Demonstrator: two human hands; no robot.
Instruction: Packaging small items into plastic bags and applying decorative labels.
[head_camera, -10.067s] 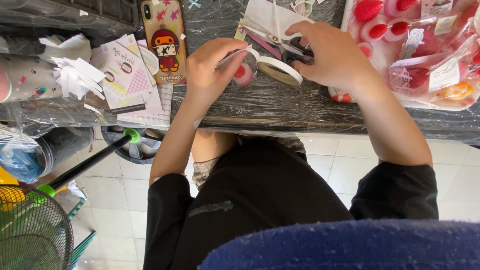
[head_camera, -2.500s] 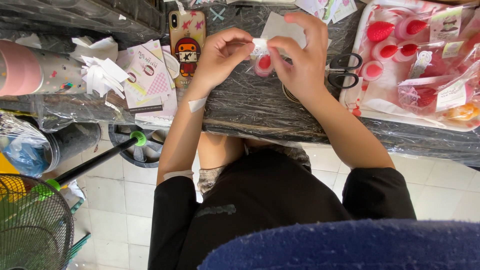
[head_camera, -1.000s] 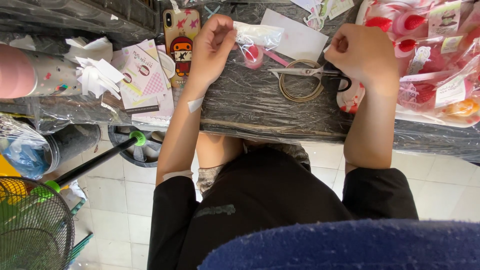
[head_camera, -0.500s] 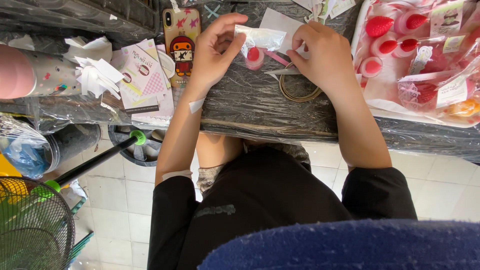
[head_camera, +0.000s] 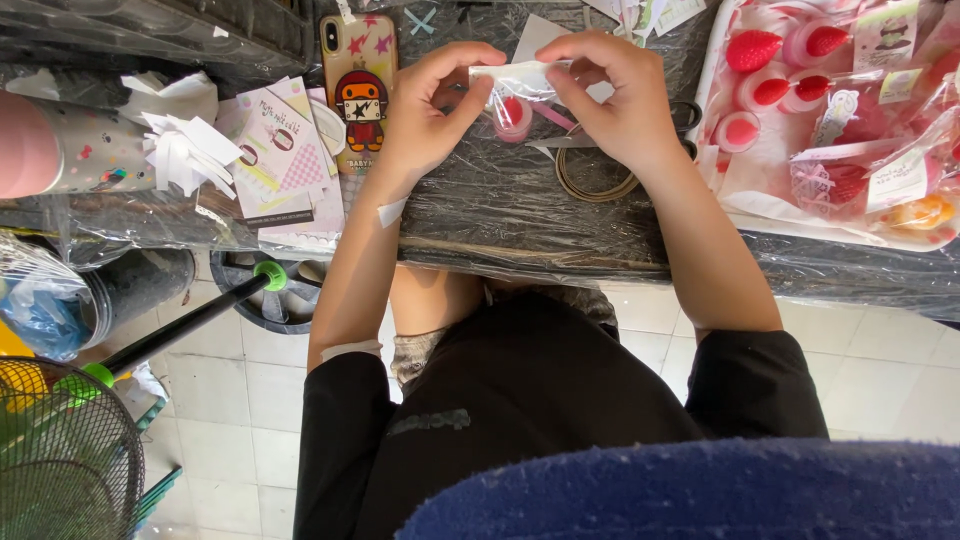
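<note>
My left hand (head_camera: 425, 115) and my right hand (head_camera: 615, 95) both pinch the top of a small clear plastic bag (head_camera: 515, 85) just above the table covered in black plastic (head_camera: 520, 225). Inside the bag hangs a small pink and red item. The fingers of both hands meet along the bag's folded upper edge. A roll of clear tape (head_camera: 592, 178) lies on the table under my right wrist, partly hidden.
A phone in a red cartoon case (head_camera: 358, 85) lies left of my left hand. Paper cards (head_camera: 275, 150) and white paper scraps (head_camera: 185, 150) sit further left. A tray of strawberry-shaped items in clear bags (head_camera: 830, 110) fills the right. A fan (head_camera: 60, 450) stands on the floor.
My right hand came back from the tray side to the bag and both hands now hold its top edge together, slightly higher than half a second ago.
</note>
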